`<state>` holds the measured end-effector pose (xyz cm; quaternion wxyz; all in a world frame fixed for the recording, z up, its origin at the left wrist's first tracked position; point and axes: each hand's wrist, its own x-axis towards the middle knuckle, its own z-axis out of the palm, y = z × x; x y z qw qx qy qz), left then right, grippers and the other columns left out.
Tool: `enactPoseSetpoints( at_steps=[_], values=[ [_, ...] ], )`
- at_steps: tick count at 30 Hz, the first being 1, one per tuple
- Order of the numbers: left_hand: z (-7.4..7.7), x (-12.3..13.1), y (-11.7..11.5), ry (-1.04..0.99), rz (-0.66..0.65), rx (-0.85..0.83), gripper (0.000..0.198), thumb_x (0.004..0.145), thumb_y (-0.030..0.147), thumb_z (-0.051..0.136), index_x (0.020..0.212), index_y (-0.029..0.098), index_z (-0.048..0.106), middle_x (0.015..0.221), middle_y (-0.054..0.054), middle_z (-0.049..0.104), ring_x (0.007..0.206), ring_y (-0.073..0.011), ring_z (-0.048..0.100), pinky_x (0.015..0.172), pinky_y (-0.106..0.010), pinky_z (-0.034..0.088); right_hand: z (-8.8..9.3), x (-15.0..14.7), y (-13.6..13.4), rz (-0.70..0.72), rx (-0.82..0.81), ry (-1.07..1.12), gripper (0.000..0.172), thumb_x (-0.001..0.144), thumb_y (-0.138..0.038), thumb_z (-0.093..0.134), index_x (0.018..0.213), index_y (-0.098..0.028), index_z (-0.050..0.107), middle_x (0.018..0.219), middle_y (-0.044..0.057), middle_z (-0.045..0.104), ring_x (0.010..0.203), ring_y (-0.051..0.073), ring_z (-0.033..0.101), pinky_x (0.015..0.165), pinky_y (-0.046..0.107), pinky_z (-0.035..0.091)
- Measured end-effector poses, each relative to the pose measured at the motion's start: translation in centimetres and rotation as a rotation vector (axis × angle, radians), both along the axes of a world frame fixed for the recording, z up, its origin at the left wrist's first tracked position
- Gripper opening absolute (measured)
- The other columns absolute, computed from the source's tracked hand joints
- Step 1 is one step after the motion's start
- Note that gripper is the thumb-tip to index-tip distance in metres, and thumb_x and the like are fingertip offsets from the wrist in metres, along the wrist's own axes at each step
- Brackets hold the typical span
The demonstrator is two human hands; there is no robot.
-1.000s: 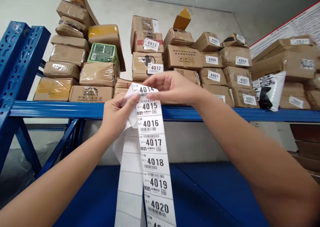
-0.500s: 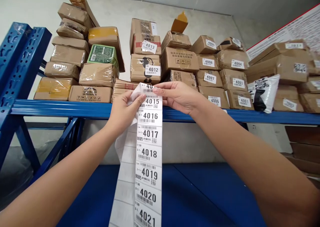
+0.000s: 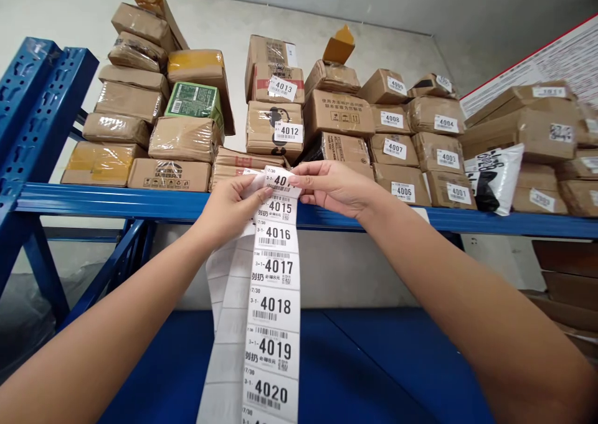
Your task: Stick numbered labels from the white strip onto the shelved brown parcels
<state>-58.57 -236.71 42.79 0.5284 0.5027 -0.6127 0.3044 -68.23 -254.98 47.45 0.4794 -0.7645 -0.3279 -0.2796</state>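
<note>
A long strip of white number labels (image 3: 275, 306) hangs down in front of me, printed with 4015, 4016 and onward in order. Near its upper end my left hand (image 3: 238, 203) pinches the strip between thumb and fingers. My right hand (image 3: 334, 187) pinches the top label (image 3: 279, 178), and its thumb hides that label's last digits. The top label bends back slightly where it meets the 4015 label. Behind the hands, a panda-print box (image 3: 261, 134) carries label 4012, and the box above it (image 3: 266, 88) carries 4013.
A blue metal shelf beam (image 3: 140, 203) runs across just behind my hands. Stacked cardboard parcels line the shelf, with a green box (image 3: 192, 100) at left and a white bag (image 3: 499, 178) at right. A blue upright post (image 3: 32, 94) stands at far left.
Both hands and the top of the strip have sunk slightly. The top label has turned flatter, showing more of its face, and the lower labels have slid down in view.
</note>
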Motion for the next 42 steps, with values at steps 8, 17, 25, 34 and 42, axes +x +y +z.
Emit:
enactPoseSetpoints(
  at_steps=[8, 17, 25, 34, 42],
  values=[
    [0.1, -0.1, 0.2, 0.111, 0.131, -0.138, 0.028, 0.078, 0.043, 0.071, 0.081, 0.015, 0.07, 0.073, -0.006, 0.071, 0.061, -0.0168, 0.064, 0.047, -0.022, 0.044, -0.5, 0.9, 1.5, -0.278, -0.047, -0.437, 0.032, 0.061, -0.039, 0.087, 0.076, -0.017, 0.069, 0.071, 0.002, 0.066, 0.061, 0.013, 0.057, 0.052, 0.025, 0.047],
    [-0.7, 0.3, 1.4, -0.066, 0.448, -0.152, 0.027, 0.072, 0.042, 0.076, 0.077, 0.017, 0.069, 0.071, -0.004, 0.067, 0.064, -0.0166, 0.059, 0.05, -0.023, 0.038, 3.8, -0.2, 1.9, -0.469, -0.023, -0.932, 0.016, 0.08, -0.026, 0.075, 0.077, -0.021, 0.061, 0.08, 0.001, 0.066, 0.072, 0.014, 0.059, 0.065, 0.029, 0.048],
    [-1.0, 2.3, 1.0, -0.311, 0.511, -0.141, 0.054, 0.076, 0.045, 0.07, 0.053, 0.019, 0.029, 0.047, 0.006, 0.031, 0.047, -0.0092, 0.027, 0.045, -0.024, 0.018, 20.8, 1.6, 4.4, -0.789, 0.155, -1.205, 0.03, 0.087, -0.009, 0.061, 0.071, -0.024, 0.041, 0.075, -0.004, 0.054, 0.068, 0.008, 0.044, 0.074, 0.021, 0.037],
    [-1.8, 3.9, 0.4, -0.451, 0.369, -0.313, 0.049, 0.077, 0.036, 0.071, 0.054, 0.017, 0.032, 0.047, 0.007, 0.036, 0.045, -0.0073, 0.027, 0.045, -0.023, 0.018, 24.6, 5.3, 6.6, -1.097, 0.095, -1.109, 0.023, 0.084, 0.0, 0.061, 0.08, -0.019, 0.048, 0.096, 0.003, 0.059, 0.087, 0.011, 0.042, 0.087, 0.025, 0.029],
    [-2.4, 4.4, 0.3, -0.553, 0.384, -0.38, 0.047, 0.074, 0.033, 0.075, 0.055, 0.017, 0.035, 0.046, 0.008, 0.034, 0.044, -0.0063, 0.028, 0.044, -0.022, 0.019, 23.9, 4.9, 6.1, -1.068, -0.017, -1.224, 0.024, 0.081, -0.002, 0.066, 0.101, -0.013, 0.058, 0.118, 0.009, 0.057, 0.097, 0.013, 0.051, 0.09, 0.026, 0.032]
  ],
)
